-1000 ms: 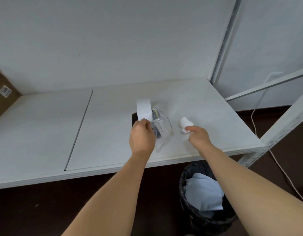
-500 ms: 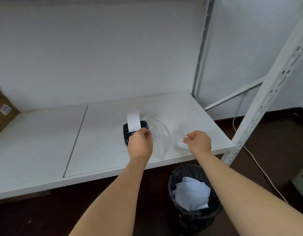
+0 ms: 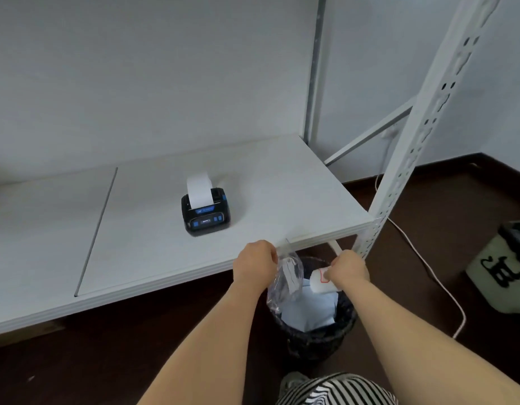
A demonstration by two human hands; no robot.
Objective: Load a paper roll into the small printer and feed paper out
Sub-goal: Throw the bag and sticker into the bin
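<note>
Both hands have come away from the printer (image 3: 205, 211) since a moment ago and now hang over the bin (image 3: 314, 325) on the floor, just off the front edge of the shelf (image 3: 142, 258). The printer sits alone on the shelf, back from the bin and a little to its left, lid shut, with a strip of white paper (image 3: 199, 192) standing up out of its slot. So the roll looks loaded and fed; what remains seems to be tidying up.

The left hand (image 3: 254, 266) is closed on the top of a clear plastic bag (image 3: 285, 280), which dangles straight down into the bin's mouth. The right hand (image 3: 350, 271) is curled around a small white roll-shaped piece (image 3: 323, 283) with a red mark on it, also right above the bin. Whether that is a spent core or a wrapper I cannot tell.

What could go wrong: the bag is light and limp, so if it is let go off-centre it may drift past the rim onto the dark floor. The white piece could bounce off the blue paper (image 3: 307, 311) already piled inside. An elbow swinging back up could also catch the shelf edge and jog the printer's loose strip.
</note>
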